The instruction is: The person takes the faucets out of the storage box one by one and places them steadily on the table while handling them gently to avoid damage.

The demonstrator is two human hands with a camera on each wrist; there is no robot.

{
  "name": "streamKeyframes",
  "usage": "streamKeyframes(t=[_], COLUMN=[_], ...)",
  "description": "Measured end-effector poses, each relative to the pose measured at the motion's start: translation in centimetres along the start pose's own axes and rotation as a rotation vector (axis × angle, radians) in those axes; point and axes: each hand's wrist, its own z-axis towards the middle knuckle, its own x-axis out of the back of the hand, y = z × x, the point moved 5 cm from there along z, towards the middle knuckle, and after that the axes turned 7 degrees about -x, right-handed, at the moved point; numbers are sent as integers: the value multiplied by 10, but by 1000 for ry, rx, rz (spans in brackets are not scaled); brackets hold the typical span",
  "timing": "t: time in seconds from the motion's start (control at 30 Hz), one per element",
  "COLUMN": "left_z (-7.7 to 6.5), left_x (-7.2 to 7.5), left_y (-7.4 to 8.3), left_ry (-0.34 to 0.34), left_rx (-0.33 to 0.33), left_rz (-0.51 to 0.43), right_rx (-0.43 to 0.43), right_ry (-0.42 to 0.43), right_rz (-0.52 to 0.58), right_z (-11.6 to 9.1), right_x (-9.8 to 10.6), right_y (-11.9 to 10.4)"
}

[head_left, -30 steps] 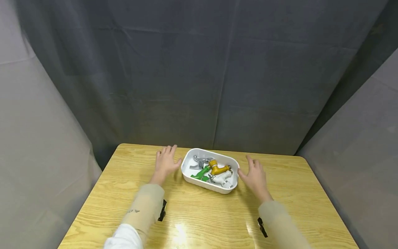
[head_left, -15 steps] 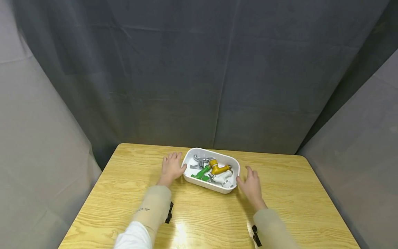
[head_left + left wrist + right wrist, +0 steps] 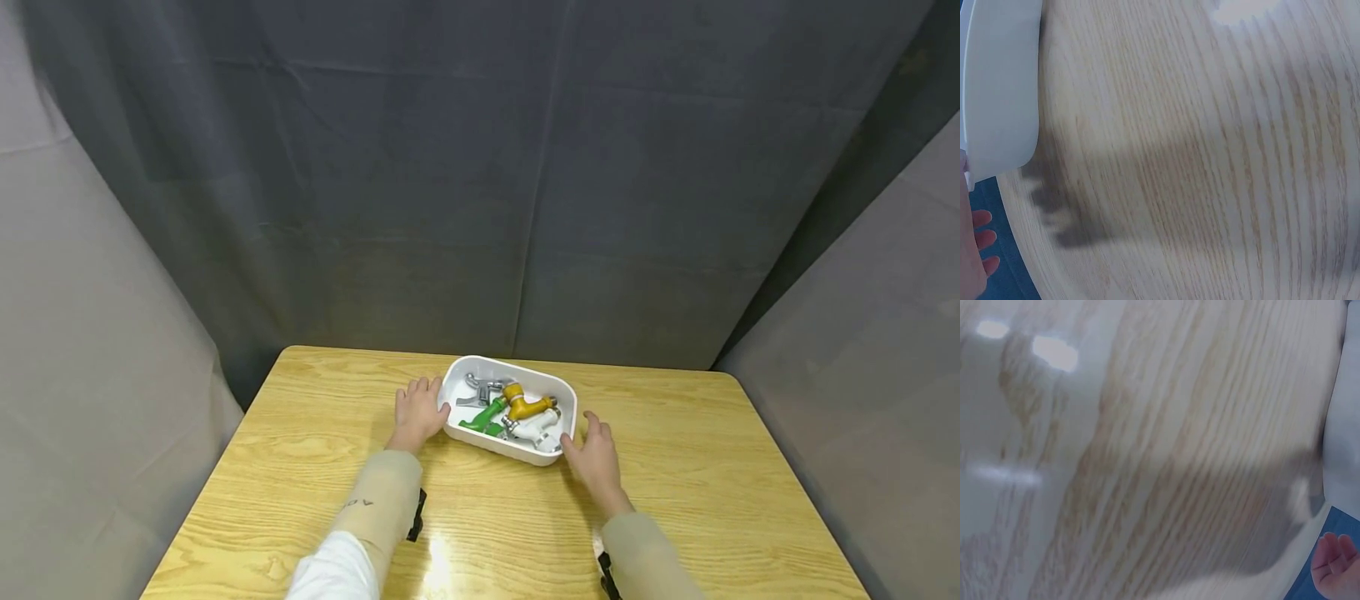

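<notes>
A white plastic bin (image 3: pixel 480 446) stands slightly askew near the table's far edge. Inside lie a chrome tap (image 3: pixel 483 390), a yellow tap (image 3: pixel 527 407), green tap pieces (image 3: pixel 483 415) and a white tap (image 3: pixel 534 427). My left hand (image 3: pixel 418 415) is at the bin's left end with its thumb at the rim; its other fingers spread outside the wall. My right hand (image 3: pixel 596 467) has its thumb at the front right corner, fingers loosely bent and apart from the wall. In the left wrist view the left hand's fingertips (image 3: pixel 985 239) show beyond the bin's end.
The wooden table (image 3: pixel 300 467) has rounded far corners. A dark grey curtain (image 3: pixel 420 208) hangs behind it, with lighter grey cloth (image 3: pixel 97 358) at the sides. Black straps (image 3: pixel 417 515) are on both wrists.
Both hands have come inward and nearer to the person: the left moved right to the bin's left rim, the right moved left to the front right corner. The bin has hardly moved.
</notes>
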Motion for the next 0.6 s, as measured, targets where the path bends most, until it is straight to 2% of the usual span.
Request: streamKeyframes(t=[0.3,0.6], left_z=[-2,-5], left_x=[-2,-5], left_y=[-4,-5], left_ry=[-55,-49], left_rx=[29,61], left_rz=[4,-45], right_rx=[-25,-34], right_ry=[-15,-63], right_rz=[27,38], right_z=[-6,-6], right_x=[-5,-13], right_y=[-2,-2])
